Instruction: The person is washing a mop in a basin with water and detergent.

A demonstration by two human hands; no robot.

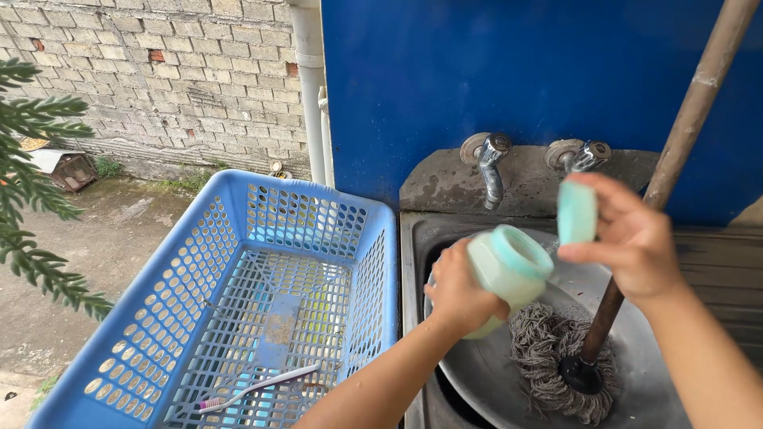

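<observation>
far left: green fir branches [36,183] over bare ground, a brick wall [159,79] behind. next, a blue plastic basket [159,318] with slotted sides, tilted against the sink edge, holding only a toothbrush [258,385] flat on its bottom near the front. behind the basket, a white pipe [311,87] running down where the brick meets a blue wall [509,63].

then the sink [413,238], grey metal, stained, with two taps above: left tap [490,163] pointing down, right tap [586,155] partly behind the raised hand. no water seen running from either.

over the basin, left hand [457,294] wrapped around a pale green jar [509,274], fingers closed on its body, open mouth tipped up and toward the right. inside of the jar not visible, so wet or dry, clean or dirty, cannot be told. further right, right hand [632,242] lifted a little higher, thumb and fingers pinching the matching green lid [577,212], held on edge, well off the jar.

below the hands, a wide metal bowl [493,381] in the basin with a grey mop head [556,357] resting in it, wooden mop handle [691,119] slanting up to the top right corner.

judging by this: lid off and apart from the jar, both pieces above the sink, neither in the basket; washing or rinsing seemingly at an early point, basket nearly bare.
</observation>
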